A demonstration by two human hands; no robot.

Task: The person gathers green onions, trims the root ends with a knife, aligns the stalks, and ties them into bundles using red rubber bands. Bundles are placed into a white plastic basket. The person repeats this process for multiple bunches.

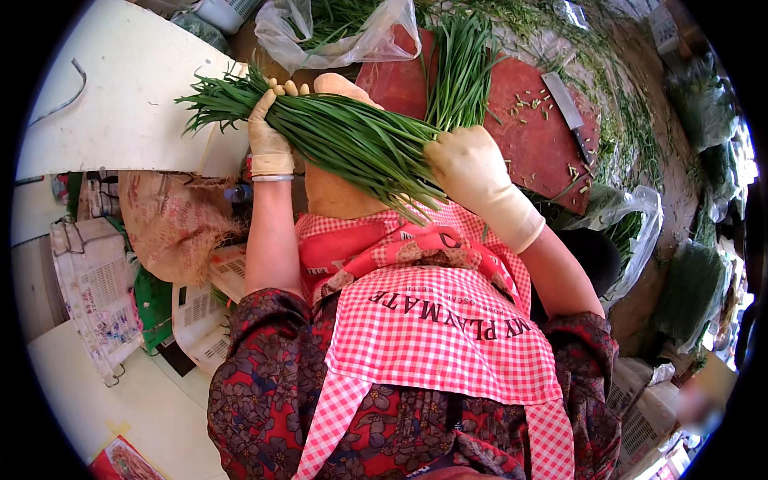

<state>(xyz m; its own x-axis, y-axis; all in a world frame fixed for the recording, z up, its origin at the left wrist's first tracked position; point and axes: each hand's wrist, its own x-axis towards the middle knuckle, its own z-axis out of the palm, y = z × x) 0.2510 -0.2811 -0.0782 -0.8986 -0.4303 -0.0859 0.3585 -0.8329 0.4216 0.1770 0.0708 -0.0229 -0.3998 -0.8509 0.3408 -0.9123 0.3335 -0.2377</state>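
Note:
A long bundle of green garlic chives (354, 135) lies across in front of my apron, leafy tips to the left and pale stem ends to the right. My left hand (269, 129), in a cream rubber glove, is wrapped around the leafy end with its fingertips showing on the far side. At the stem end, my right hand (471, 168), in a matching glove, is closed on part of the stems. Beyond it, a second chive bunch (461, 69) rests on a red board (510, 147). A cleaver-like knife (563, 102) with a dark handle lies on that board, near cut stem pieces (531, 103).
A clear plastic bag (336, 51) with greens sits at the far side. Another plastic bag (645, 210) stands at right. Loose trimmings (630, 132) litter the floor. To the left are a white panel (138, 90), a burlap sack (174, 222) and plastic crates (99, 288).

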